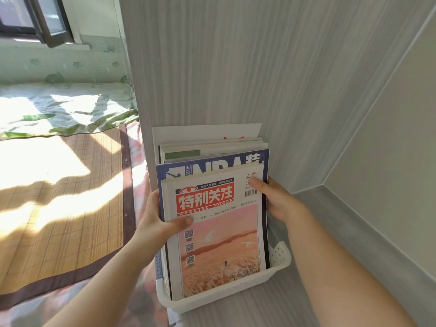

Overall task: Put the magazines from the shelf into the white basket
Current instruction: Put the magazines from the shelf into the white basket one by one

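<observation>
Head view, bamboo mat (59,197) lay left of the white basket (281,254), left hand (158,221) gripped the left edge of the magazines (219,234) (thumb flat across the front), stack stood upright inside that basket, right hand (277,200) pinched their right edge.

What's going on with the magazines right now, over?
Left hand and right hand grip the magazines by their sides. Magazines standing in the basket. Nothing seen in the way.

Rear magazines (213,149) mostly behind front magazine (219,246)
</observation>
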Available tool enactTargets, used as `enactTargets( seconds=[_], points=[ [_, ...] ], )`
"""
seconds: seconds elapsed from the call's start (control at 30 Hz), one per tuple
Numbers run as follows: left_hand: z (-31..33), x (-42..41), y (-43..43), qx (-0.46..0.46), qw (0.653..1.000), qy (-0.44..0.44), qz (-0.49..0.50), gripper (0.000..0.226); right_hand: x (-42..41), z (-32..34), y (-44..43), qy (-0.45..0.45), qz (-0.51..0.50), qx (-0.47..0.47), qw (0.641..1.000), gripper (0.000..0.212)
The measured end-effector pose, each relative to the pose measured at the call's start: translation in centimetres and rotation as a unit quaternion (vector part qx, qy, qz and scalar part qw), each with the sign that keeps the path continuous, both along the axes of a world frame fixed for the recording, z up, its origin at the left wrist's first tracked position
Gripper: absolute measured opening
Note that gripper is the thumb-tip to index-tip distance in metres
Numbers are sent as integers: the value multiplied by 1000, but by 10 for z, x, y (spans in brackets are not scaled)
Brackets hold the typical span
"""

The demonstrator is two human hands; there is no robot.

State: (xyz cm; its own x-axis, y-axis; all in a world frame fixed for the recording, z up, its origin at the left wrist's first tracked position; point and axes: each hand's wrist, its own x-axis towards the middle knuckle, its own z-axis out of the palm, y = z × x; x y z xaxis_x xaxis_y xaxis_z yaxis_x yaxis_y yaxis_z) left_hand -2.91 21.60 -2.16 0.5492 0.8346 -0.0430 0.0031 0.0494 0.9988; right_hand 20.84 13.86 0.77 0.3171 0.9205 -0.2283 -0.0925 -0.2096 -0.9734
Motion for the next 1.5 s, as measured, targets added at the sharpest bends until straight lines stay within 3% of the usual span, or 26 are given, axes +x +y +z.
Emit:
enactTargets(
  seconds=[0.03, 0.2, 0.47, 0.6, 0.73, 0.83, 0.9, 0.97, 1.03, 1.13, 1.23, 1.33, 1.5],
  points=[
    [-1, 0, 0, 1, 1000, -4, 0, 61, 1, -2, 0, -2, -3, 9, 1000, 91],
    [0, -2, 0, 17, 999, -22, 22, 60, 0, -1, -3, 4, -20, 87, 996, 86],
    [9, -5, 5, 41, 998, -23, -40, 60, -3, 3, -9, -9, -39, 118, 992, 83],
    [15, -6, 7, 61, 997, 2, -40, 60, -1, 6, -9, -12, -40, 106, 993, 55],
    [19, -13, 2, 58, 997, 13, -51, 64, -4, 8, -12, -24, -42, 94, 994, 70],
    [13, -22, -5, 58, 996, 39, -55, 75, -6, 4, -17, -40, -50, 87, 994, 43],
    [0, -27, -10, 41, 997, 62, 14, 66, -9, 0, -21, -51, -56, 77, 994, 34],
    [-16, -33, -16, 3, 993, 78, 88, 58, -10, -7, -26, -59, -72, 54, 994, 41],
    [-29, -35, -23, -33, 989, 102, 98, 60, -9, -18, -34, -81, -132, 5, 988, 62],
    [-45, -32, -34, -88, 988, 113, 65, 55, -6, -42, -54, -135, -212, -100, 963, 54],
    [-48, -26, -37, -134, 988, 63, 45, 28, -16, -68, -71, -79, -188, -187, 961, 54],
    [-49, -23, -36, -128, 988, 60, 63, 25, -22, -77, -73, 1, -213, -186, 959, 56],
    [-48, -23, -38, -127, 986, 64, 88, 24, -23, -74, -69, 14, -224, -177, 958, 54]
  ],
)
